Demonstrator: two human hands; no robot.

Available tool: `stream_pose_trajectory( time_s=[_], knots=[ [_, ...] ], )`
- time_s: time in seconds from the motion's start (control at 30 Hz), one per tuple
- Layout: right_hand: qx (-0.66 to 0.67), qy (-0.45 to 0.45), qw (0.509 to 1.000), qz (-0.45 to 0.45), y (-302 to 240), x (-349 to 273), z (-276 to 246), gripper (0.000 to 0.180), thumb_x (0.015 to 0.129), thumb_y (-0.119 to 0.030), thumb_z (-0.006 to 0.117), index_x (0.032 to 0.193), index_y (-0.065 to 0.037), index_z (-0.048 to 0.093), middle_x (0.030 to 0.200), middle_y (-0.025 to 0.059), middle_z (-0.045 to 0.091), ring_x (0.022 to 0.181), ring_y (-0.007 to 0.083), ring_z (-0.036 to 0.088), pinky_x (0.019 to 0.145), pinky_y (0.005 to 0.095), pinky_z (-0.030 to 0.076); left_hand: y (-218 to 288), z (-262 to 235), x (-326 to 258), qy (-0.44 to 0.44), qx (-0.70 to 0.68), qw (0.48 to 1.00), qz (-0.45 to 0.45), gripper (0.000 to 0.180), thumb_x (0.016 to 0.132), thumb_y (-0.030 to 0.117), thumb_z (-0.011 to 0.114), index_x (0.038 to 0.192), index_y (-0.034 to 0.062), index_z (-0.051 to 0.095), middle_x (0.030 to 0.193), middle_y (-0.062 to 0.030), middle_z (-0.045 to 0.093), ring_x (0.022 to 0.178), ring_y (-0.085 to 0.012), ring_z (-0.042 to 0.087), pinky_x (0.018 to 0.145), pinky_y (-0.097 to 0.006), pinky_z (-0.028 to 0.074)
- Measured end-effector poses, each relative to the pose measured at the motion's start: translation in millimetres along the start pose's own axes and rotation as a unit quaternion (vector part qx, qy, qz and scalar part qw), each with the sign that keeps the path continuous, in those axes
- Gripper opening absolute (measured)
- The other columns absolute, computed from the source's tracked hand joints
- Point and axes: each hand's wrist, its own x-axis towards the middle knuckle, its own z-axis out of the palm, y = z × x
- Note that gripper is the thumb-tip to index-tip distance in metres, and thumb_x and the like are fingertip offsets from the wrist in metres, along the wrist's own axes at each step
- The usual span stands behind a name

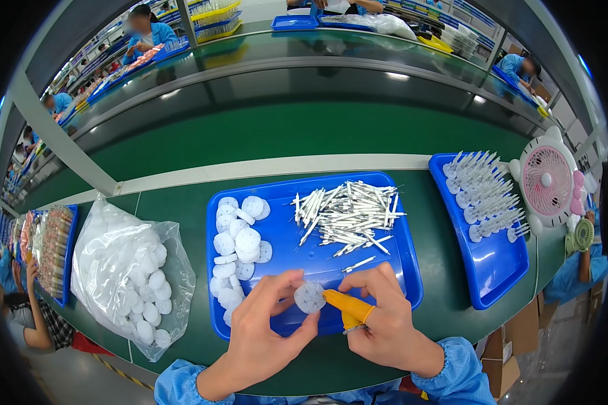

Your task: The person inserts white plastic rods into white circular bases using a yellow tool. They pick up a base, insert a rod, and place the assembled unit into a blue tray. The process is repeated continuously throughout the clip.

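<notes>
Between the thumb and fingers of my left hand (267,320) is a round, translucent white disc (309,297) with small marks on its face. My right hand (385,324) wears yellow finger covers (350,307); its fingers are drawn together, and one covered tip meets the disc's right edge. Whatever they pinch is hidden. Both hands are over the near side of a blue tray (304,260). Similar white discs (248,240) are piled along the tray's left side. A heap of thin white sticks (348,214) fills its far right, with one loose stick (359,264) nearer my right hand.
At left, a clear plastic bag (108,250) spills more white discs onto the green table. A second blue tray (493,273) at right holds rows of discs with upright sticks. Beyond it stands a white and pink fan (547,175). Co-workers sit across the line.
</notes>
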Motion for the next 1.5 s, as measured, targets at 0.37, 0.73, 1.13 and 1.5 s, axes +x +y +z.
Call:
stream_pose_trajectory(
  time_s=[0.37,0.73,1.13,1.5],
  knots=[
    [0.023,-0.038,0.999,0.010,-8.1,7.3,5.7,0.045,0.063,0.011,0.070,0.106,0.005,0.079,0.116,0.0132,0.061,0.096,0.0315,0.052,0.084,0.0406,0.045,10.7,0.9,-1.4,-0.038,0.054,0.997,0.026,0.062,0.082,-0.001,0.085,0.138,-0.0009,0.059,0.115,-0.0170,0.069,0.101,-0.0286,0.075,0.093,-0.037,0.064],
    [0.016,-0.016,1.000,0.011,3.2,4.2,7.5,0.042,0.061,0.009,0.070,0.102,0.008,0.078,0.118,0.0143,0.061,0.097,0.0319,0.052,0.082,0.0417,0.044,8.9,1.0,0.0,-0.027,0.041,0.999,0.021,0.062,0.082,-0.001,0.085,0.139,-0.0003,0.059,0.115,-0.0172,0.069,0.102,-0.0291,0.076,0.090,-0.038,0.065],
    [0.037,-0.036,0.999,-0.009,-2.2,1.9,3.5,0.042,0.059,0.007,0.069,0.099,0.007,0.079,0.118,0.0147,0.061,0.098,0.0323,0.053,0.082,0.0414,0.045,7.9,-2.0,0.7,-0.029,0.031,0.999,-0.005,0.065,0.082,-0.001,0.084,0.141,0.0009,0.058,0.120,-0.0174,0.068,0.108,-0.0289,0.075,0.090,-0.039,0.066],
    [0.046,-0.038,0.998,0.007,-4.1,1.2,4.3,0.037,0.059,0.009,0.070,0.095,0.006,0.078,0.118,0.0146,0.060,0.098,0.0331,0.052,0.082,0.0437,0.045,8.0,-1.3,-0.3,-0.031,0.028,0.999,-0.018,0.066,0.082,0.000,0.084,0.142,0.0012,0.057,0.121,-0.0176,0.067,0.109,-0.0287,0.074,0.092,-0.040,0.066]
  ],
)
